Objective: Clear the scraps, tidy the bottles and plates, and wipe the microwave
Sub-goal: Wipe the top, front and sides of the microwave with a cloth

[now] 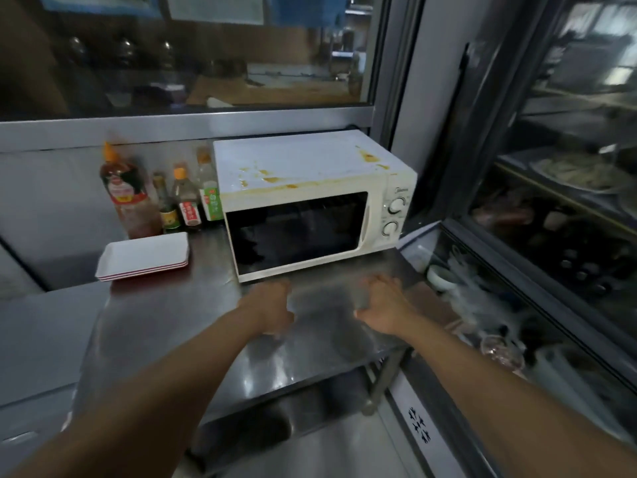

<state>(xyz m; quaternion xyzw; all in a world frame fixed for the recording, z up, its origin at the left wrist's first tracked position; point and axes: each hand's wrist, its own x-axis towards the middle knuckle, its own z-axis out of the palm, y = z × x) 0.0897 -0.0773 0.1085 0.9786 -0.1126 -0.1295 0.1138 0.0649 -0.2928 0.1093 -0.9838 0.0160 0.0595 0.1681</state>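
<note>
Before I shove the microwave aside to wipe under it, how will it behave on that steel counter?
The microwave probably feels heavy and rigid, so push low with both hands. The steel counter looks smooth, so it may slide abruptly. Its top carries sauce stains, likely sticky; grip the sides instead.

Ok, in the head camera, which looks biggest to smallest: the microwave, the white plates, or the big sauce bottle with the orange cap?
1. microwave, clearly the biggest.
2. stack of white plates.
3. big sauce bottle.
The plates and the bottle look close in size, so their order is unsure.
</note>
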